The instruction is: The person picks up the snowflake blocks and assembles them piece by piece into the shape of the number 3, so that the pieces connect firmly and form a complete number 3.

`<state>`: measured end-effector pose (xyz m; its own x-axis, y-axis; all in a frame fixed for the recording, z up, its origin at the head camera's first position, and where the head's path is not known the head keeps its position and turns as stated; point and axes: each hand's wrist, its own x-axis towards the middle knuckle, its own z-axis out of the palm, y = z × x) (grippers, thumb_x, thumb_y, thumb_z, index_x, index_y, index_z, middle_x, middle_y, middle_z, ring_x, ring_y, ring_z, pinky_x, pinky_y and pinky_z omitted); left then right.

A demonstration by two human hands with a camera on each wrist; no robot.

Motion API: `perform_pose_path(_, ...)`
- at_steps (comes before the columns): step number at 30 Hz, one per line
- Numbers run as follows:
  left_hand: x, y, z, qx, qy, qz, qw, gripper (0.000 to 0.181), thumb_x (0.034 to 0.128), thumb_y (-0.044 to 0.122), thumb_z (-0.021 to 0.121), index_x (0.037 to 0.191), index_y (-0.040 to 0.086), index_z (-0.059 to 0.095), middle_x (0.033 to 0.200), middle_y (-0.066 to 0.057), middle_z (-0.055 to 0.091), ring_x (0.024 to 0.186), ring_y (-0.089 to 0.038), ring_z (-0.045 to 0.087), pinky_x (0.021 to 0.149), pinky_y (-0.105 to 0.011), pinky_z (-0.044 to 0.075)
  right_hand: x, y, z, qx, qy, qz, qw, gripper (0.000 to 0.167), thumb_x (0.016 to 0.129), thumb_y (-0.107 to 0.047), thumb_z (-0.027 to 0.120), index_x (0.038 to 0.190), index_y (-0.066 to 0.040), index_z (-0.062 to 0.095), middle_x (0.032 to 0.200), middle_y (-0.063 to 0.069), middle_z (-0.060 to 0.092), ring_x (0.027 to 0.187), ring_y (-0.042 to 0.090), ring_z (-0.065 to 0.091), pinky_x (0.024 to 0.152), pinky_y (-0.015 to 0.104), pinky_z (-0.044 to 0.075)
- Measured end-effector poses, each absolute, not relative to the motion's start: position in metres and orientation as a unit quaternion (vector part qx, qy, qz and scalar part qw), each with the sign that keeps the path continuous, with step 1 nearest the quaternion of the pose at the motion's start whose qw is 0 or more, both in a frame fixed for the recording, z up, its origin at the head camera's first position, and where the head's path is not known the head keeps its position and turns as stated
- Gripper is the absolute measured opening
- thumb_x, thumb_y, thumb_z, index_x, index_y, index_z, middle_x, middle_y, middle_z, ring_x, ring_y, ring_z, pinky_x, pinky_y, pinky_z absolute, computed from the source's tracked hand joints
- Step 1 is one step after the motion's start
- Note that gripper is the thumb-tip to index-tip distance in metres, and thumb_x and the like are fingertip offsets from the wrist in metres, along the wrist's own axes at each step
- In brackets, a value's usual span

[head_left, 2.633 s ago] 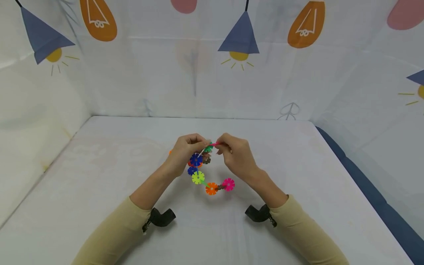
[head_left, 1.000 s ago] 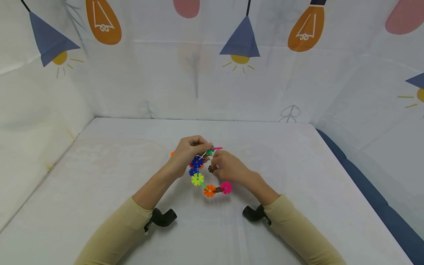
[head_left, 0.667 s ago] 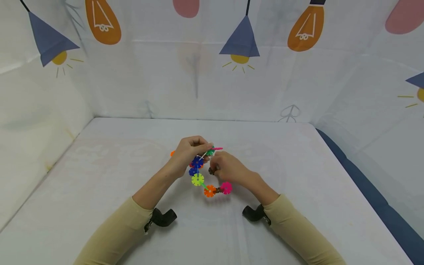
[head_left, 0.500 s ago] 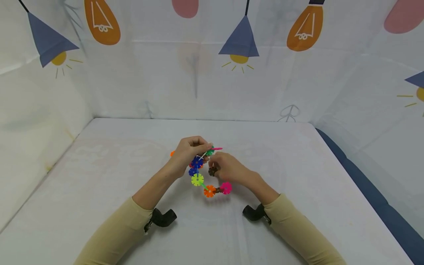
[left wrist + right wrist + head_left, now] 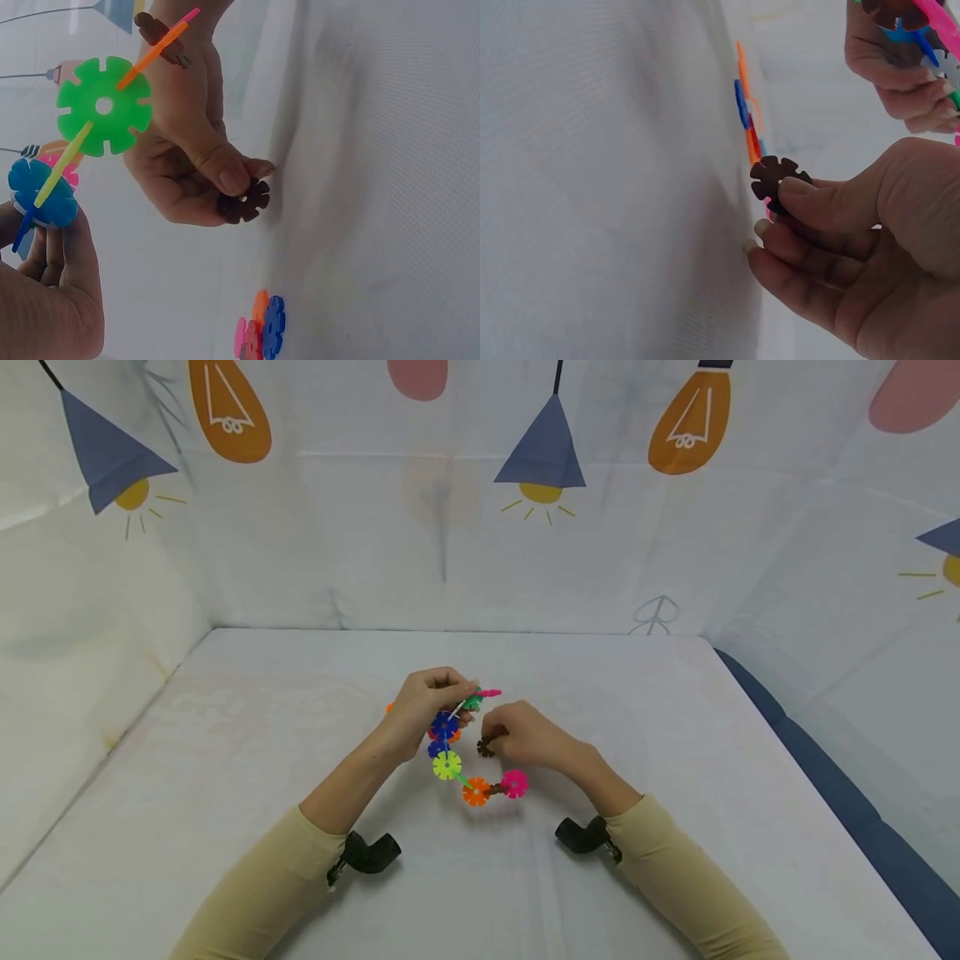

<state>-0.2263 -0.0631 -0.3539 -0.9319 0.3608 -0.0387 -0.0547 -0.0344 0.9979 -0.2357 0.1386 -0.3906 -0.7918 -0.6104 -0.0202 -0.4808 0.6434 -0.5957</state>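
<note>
My left hand holds a chain of slotted plastic snowflake discs between thumb and fingers. At its upper end a pink disc, edge-on, is joined to a green disc. The chain hangs toward me through a blue disc, a yellow-green disc and an orange disc to another pink disc. Low over the table, right of the left hand, my right hand pinches a brown disc between thumb and forefinger. The brown disc is apart from the chain.
Several loose discs in orange, red, blue and pink lie on the white table, partly behind the left hand in the head view. A white printed curtain stands behind the table. Black curved pieces sit at both cuffs.
My right hand has let go of the pink disc at the chain's upper end, dropped toward the table and taken the brown disc. Most recently it has shifted slightly right. The left hand stays nearly still.
</note>
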Motion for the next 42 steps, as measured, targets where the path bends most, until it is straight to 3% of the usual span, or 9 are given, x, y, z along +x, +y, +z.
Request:
perform_pose_path(11,-0.226,-0.066,-0.354,0.106,0.680,0.715,0.126,0.022,0.0963,0.027,0.065,0.091,0.005,0.064,0.080,-0.003,0.066,0.065,-0.013,0.068,0.061,-0.024,0.057,-0.237,0.149,-0.380,-0.245,0.888,-0.368,0.125,0.011,0.091,-0.002,0.063,0.092,-0.010,0.070,0.086,0.005,0.073,0.071,0.019,0.066,0.066,0.030,0.057)
perform_pose_path(19,-0.226,-0.067,-0.353,0.104,0.678,0.718,0.120,0.023,0.0959,0.029,0.066,0.090,0.007,0.064,0.080,-0.001,0.065,0.066,-0.013,0.067,0.064,-0.026,0.058,-0.235,0.157,-0.369,-0.225,0.868,-0.431,0.098,0.007,0.094,-0.006,0.061,0.099,-0.007,0.066,0.092,0.022,0.072,0.070,0.028,0.069,0.073,0.049,0.060)
perform_pose_path(22,-0.226,-0.066,-0.352,0.102,0.675,0.721,0.120,0.023,0.0957,0.029,0.066,0.090,0.007,0.063,0.080,-0.002,0.065,0.066,-0.012,0.067,0.064,-0.026,0.058,-0.236,0.159,-0.365,-0.217,0.863,-0.448,0.085,0.007,0.095,-0.007,0.062,0.100,-0.007,0.066,0.089,0.023,0.072,0.068,0.031,0.069,0.072,0.049,0.060)
perform_pose_path(30,-0.228,-0.067,-0.355,0.100,0.674,0.722,0.117,0.023,0.0966,0.028,0.065,0.091,0.006,0.063,0.082,-0.001,0.065,0.066,-0.013,0.067,0.064,-0.027,0.059,-0.233,0.165,-0.350,-0.219,0.838,-0.497,0.050,0.010,0.095,-0.006,0.060,0.102,-0.006,0.067,0.077,0.017,0.068,0.065,0.026,0.066,0.064,0.036,0.061)
perform_pose_path(38,-0.227,-0.066,-0.356,0.102,0.675,0.721,0.118,0.023,0.0967,0.027,0.065,0.091,0.006,0.063,0.077,0.000,0.066,0.063,-0.011,0.065,0.059,-0.022,0.057,-0.231,0.171,-0.340,-0.217,0.806,-0.549,0.042,0.012,0.097,-0.006,0.058,0.105,-0.001,0.064,0.075,0.020,0.064,0.062,0.023,0.064,0.062,0.037,0.061)
perform_pose_path(42,-0.227,-0.065,-0.356,0.105,0.675,0.721,0.117,0.022,0.0967,0.026,0.065,0.090,0.006,0.064,0.078,-0.001,0.066,0.062,-0.010,0.065,0.060,-0.024,0.057,-0.231,0.172,-0.338,-0.223,0.794,-0.564,0.044,0.014,0.097,-0.007,0.058,0.107,0.001,0.063,0.075,0.021,0.065,0.060,0.023,0.065,0.063,0.043,0.061)
